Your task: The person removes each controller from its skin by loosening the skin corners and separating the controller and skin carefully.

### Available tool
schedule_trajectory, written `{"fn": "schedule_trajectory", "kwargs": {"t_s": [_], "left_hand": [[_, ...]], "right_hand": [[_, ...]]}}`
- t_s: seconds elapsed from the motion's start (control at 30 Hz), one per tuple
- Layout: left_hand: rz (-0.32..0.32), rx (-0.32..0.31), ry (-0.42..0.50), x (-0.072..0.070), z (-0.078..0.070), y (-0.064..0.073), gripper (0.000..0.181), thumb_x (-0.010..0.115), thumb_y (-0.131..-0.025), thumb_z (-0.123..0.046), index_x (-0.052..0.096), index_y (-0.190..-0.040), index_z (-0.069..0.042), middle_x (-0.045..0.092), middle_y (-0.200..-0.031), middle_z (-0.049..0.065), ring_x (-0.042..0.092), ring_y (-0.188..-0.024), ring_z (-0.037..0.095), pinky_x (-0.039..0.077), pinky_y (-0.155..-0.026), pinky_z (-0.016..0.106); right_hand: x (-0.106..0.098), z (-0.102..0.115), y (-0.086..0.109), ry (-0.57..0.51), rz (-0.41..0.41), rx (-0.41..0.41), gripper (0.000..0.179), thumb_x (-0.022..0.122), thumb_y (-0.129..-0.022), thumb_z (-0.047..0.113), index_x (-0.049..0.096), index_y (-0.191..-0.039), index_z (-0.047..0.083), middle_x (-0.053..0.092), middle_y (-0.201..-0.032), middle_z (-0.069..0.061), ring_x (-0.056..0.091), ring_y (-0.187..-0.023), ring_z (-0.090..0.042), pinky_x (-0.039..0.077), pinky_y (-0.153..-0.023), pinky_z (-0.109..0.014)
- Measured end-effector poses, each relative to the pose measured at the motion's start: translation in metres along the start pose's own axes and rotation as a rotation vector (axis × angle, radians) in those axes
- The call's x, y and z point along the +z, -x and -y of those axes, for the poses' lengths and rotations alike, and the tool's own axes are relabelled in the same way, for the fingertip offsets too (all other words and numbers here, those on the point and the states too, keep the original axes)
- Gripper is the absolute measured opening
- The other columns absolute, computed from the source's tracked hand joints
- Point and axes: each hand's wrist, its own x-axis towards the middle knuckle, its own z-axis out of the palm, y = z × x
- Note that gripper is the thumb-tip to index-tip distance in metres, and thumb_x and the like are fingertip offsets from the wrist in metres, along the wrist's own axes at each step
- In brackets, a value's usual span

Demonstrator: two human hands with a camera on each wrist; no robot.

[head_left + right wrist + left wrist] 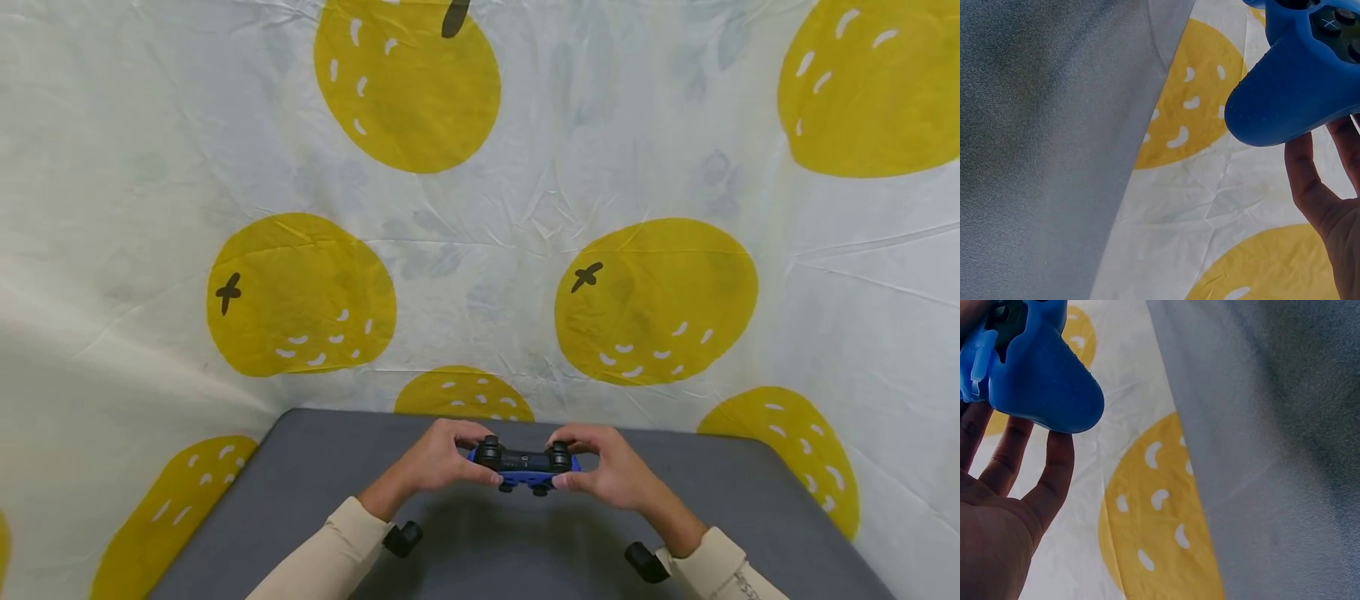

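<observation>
A game controller [525,461] with a black top edge and a blue sleeve is held up over the grey table, its shoulder buttons facing the head camera. My left hand [442,457] grips its left end, thumb on the near side and fingers on the far side. The right hand [609,467] grips the other end in the same way. In the left wrist view, the blue handle [1047,381] rests against the left fingers. The right wrist view shows the other blue handle [1297,87] above the right fingers, with a button marked with a cross beside it.
Below the hands lies a dark grey tabletop [330,467]. A pale cloth [480,308] printed with large yellow fruit hangs behind and around it. Small black devices are strapped at the left wrist [402,539] and the right wrist [646,562].
</observation>
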Motion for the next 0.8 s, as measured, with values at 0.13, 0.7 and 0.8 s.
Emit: {"fn": "schedule_trajectory", "kwargs": {"t_s": [0.13, 0.7, 0.8], "left_hand": [[0.016, 0.0, 0.008, 0.0004, -0.0004, 0.0, 0.037, 0.09, -0.081, -0.035, 0.079, -0.116, -0.03, 0.078, -0.11, -0.008, 0.071, -0.093, 0.01, 0.059, -0.083, 0.032], [0.053, -0.043, 0.09, 0.0022, -0.0012, -0.0015, 0.036, 0.088, -0.084, -0.031, 0.078, -0.118, -0.023, 0.078, -0.107, -0.001, 0.077, -0.085, 0.016, 0.059, -0.072, 0.031], [0.06, -0.043, 0.104, 0.003, -0.0007, -0.0017, 0.035, 0.088, -0.084, -0.031, 0.078, -0.117, -0.025, 0.078, -0.105, -0.002, 0.077, -0.084, 0.018, 0.059, -0.071, 0.032]], "right_hand": [[-0.0004, 0.0006, 0.0017, -0.004, 0.005, 0.022, 0.031, 0.084, -0.09, 0.023, 0.071, -0.116, 0.013, 0.075, -0.112, -0.003, 0.068, -0.103, -0.009, 0.06, -0.092, -0.042], [-0.0045, -0.0004, 0.0021, -0.043, 0.029, 0.089, 0.032, 0.083, -0.09, 0.024, 0.072, -0.119, 0.016, 0.074, -0.12, -0.009, 0.066, -0.107, -0.009, 0.06, -0.093, -0.041], [-0.0049, -0.001, 0.0029, -0.05, 0.035, 0.096, 0.033, 0.082, -0.091, 0.024, 0.072, -0.121, 0.015, 0.073, -0.122, -0.01, 0.066, -0.108, -0.01, 0.06, -0.094, -0.042]]}}
